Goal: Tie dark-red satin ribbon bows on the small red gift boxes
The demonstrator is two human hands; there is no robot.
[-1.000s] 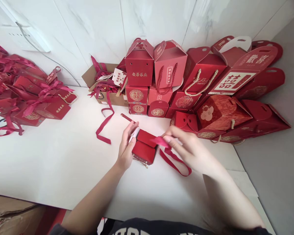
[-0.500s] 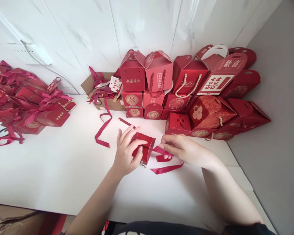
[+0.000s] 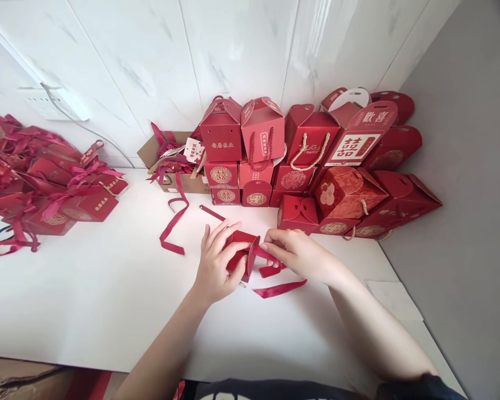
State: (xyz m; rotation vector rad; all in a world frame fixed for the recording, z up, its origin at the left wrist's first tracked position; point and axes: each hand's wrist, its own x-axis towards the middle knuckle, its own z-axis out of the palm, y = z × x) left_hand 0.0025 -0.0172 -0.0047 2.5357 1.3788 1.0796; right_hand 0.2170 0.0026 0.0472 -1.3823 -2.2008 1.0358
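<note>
A small red gift box lies on the white table, partly covered by my left hand. The fingers of that hand reach over the box and press on it from the left, thumb on the near side. My right hand is closed in a pinch on a dark pink ribbon, at the right end of the box beside its flap. The ribbon's loose tail curls on the table below that hand. A red tag shows under the right fingers. Where the ribbon meets the flap is partly hidden.
Stacked red boxes stand against the tiled wall. A cardboard carton of ribbons and tags is beside them. Ribboned boxes are heaped at the left. A loose ribbon and a narrow red strip lie nearby.
My right hand has moved left with the ribbon, close up to the box's flap. The flap now stands more upright. My left hand stays on the box; the whole view has shifted slightly.
</note>
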